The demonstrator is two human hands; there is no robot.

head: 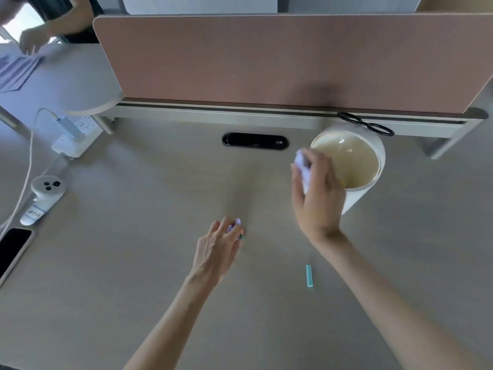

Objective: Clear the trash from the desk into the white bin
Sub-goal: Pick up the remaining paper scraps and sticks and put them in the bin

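The white bin point(378, 156) stands on the desk at the back right, its mouth facing me. My right hand point(317, 198) is raised just left of the bin's rim and grips a crumpled white paper ball point(302, 166). My left hand point(216, 252) rests low on the middle of the desk, fingers curled around a smaller crumpled paper scrap point(234, 225); a tiny green piece point(241, 237) shows at its fingertips. A turquoise strip point(309, 275) lies loose on the desk between my two forearms.
A pink divider panel point(266, 62) closes the desk's back. Black scissors point(365, 123) lie on the rail behind the bin. At the left are a power strip point(77, 134), a white controller point(45, 193) and a phone point(13, 249). Another person's hand point(32, 41) works at the far left.
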